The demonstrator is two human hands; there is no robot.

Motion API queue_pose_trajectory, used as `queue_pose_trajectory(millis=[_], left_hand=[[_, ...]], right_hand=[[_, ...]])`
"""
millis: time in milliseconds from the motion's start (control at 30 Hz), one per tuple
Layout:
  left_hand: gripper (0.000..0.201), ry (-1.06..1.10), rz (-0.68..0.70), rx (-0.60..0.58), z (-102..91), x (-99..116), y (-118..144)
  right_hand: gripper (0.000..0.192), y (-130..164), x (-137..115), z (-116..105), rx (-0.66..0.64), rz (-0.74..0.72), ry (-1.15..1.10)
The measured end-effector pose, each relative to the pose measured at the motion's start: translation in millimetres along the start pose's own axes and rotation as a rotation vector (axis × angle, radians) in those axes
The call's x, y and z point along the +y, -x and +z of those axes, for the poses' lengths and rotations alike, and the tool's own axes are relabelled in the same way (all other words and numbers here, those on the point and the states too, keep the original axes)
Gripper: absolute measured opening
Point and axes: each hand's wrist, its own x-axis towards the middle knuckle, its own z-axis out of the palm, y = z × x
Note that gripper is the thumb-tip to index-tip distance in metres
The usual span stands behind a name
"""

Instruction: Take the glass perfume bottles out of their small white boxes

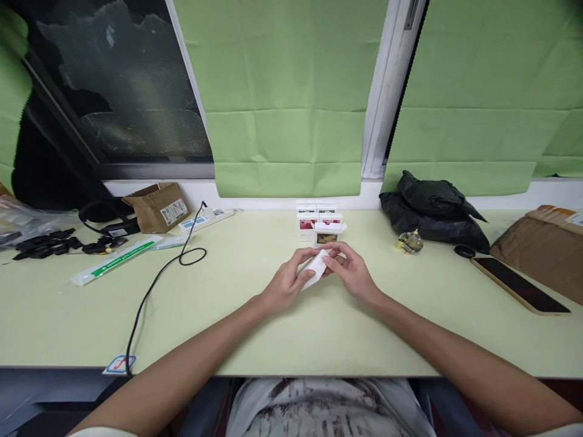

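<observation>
Place: just in front of the boxes (320,223), you are holding a white piece (316,267).
Hands: left hand (286,284) and right hand (350,271) are both pinching it, fingers closed.
Bottle (410,241): sitting right of the boxes, untouched.

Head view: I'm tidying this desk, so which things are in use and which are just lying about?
In use: small white box, held by left hand and right hand; stacked boxes just behind.

Lying about: phone, black bag, small bottle, cardboard box, cable.
</observation>
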Motion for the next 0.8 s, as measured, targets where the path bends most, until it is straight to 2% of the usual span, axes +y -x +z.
queue_pose_trajectory(millis=[100, 167, 300, 467, 567, 700, 800], left_hand=[[0.045, -0.018, -0.013, 0.057, -2.2, 0.9, -1.3], [0.046, -0.013, -0.031, 0.113, -3.5, -0.8, -3.2], [0.041, 0.02, -0.068, 0.212, -5.6, -5.7, -7.4], [0.032, -0.119, -0.081, 0.278, -9.0, -7.2, -9.4], [0.033, -0.148, -0.045, 0.274, -11.7, -8.0, -9.3], [0.031, -0.148, 0.04, 0.195, -14.7, -12.0, -9.8], [0.038, -0.198, 0.025, 0.167, -15.9, -16.3, -10.5]], right_hand=[[0.031, 2.3, 1.3, -0.2, 0.011, -0.105, 0.081], [0.035, 4.0, 2.8, -0.8, 0.008, -0.154, 0.144], [0.04, 4.8, 5.1, -4.1, 0.008, -0.19, 0.329], [0.035, 1.5, 2.3, -8.2, 0.005, -0.213, 0.477], [0.036, 0.4, 0.4, -9.5, -0.037, -0.198, 0.48], [0.038, 0.5, 1.1, -11.4, -0.055, -0.225, 0.558], [0.035, 0.3, 2.3, -12.7, -0.074, -0.253, 0.578]])
